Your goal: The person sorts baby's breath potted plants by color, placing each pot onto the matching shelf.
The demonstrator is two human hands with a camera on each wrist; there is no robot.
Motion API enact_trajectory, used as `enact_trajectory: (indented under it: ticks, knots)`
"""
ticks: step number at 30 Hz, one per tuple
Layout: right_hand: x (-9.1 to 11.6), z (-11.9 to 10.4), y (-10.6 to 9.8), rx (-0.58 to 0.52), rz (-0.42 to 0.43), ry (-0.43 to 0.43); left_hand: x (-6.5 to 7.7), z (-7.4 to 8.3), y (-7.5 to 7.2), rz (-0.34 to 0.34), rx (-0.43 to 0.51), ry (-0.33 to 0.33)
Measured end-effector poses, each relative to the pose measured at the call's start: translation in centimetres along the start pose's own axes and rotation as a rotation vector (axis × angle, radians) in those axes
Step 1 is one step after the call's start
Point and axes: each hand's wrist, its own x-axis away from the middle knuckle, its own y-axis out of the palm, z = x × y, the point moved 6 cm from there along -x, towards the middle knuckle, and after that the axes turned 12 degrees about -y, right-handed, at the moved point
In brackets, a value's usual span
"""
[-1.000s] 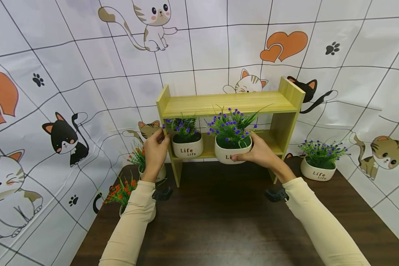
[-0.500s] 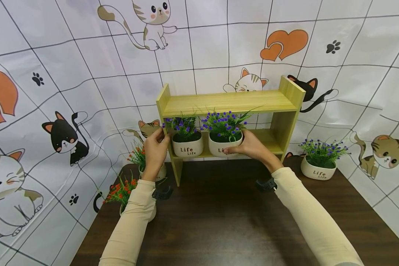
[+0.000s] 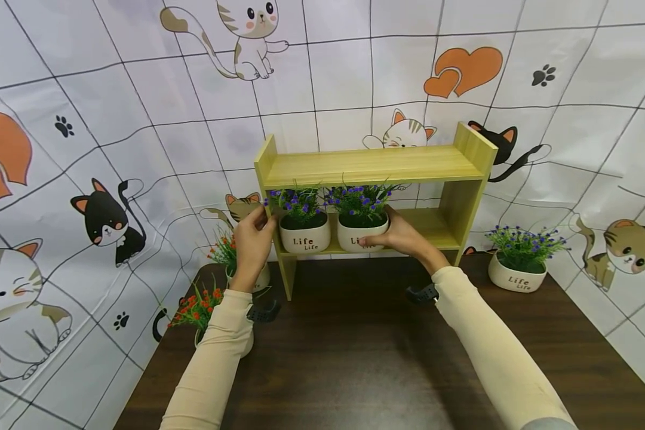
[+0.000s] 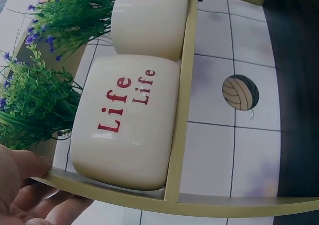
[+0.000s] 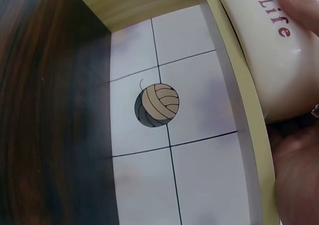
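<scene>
My left hand (image 3: 253, 245) pinches the left upright of a small wooden shelf (image 3: 371, 164); in the left wrist view its thumb and fingers lie on either side of the board's edge. On the middle board beside it stands a white "Life" pot (image 3: 304, 234) of purple flowers. A second white pot (image 3: 349, 237) with purple flowers sits just right of the first, with a narrow gap or contact between them. My right hand (image 3: 405, 235) grips this second pot, thumb across its front lettering. In the right wrist view the pot (image 5: 279, 70) rests at the shelf board, its underside partly hidden.
On the dark brown table (image 3: 355, 358), a potted purple plant (image 3: 518, 272) stands right of the shelf. Two pots of orange-red flowers stand at left, the nearer plant (image 3: 199, 310) partly behind my left sleeve. A cat-patterned wall covering (image 3: 344, 77) rises behind.
My right hand has moved the second pot left and back onto the middle board, up beside the first pot. The left hand has stayed at the shelf's upright.
</scene>
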Motion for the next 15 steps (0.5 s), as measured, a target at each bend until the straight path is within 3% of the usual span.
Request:
enact_trajectory:
  ticks: [15]
  knots:
    - [-0.76,0.38,-0.16,-0.03,-0.023,-0.038,0.14,0.14,0.01,-0.007,-0.007,-0.002]
